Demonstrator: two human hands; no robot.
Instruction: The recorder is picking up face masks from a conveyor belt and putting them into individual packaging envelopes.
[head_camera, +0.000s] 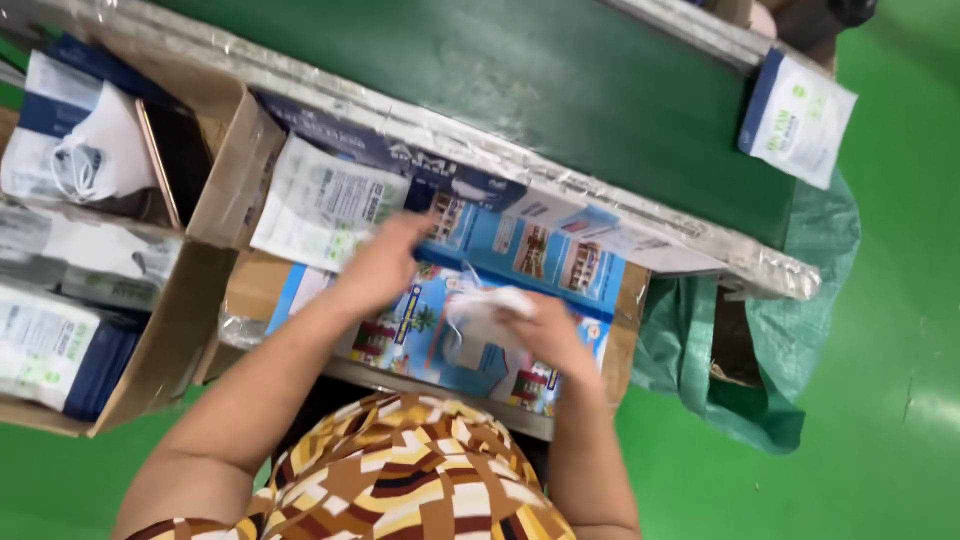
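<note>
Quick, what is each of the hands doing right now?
Left hand: blurred, reaching to a flat white printed packet; grip cannot be told.
Right hand: closed on a white folded face mask.

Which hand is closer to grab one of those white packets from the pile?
Probably the left hand. It is already on the stack of white packets by the blue printed cardboard. The right hand is busy holding a white mask.
</note>
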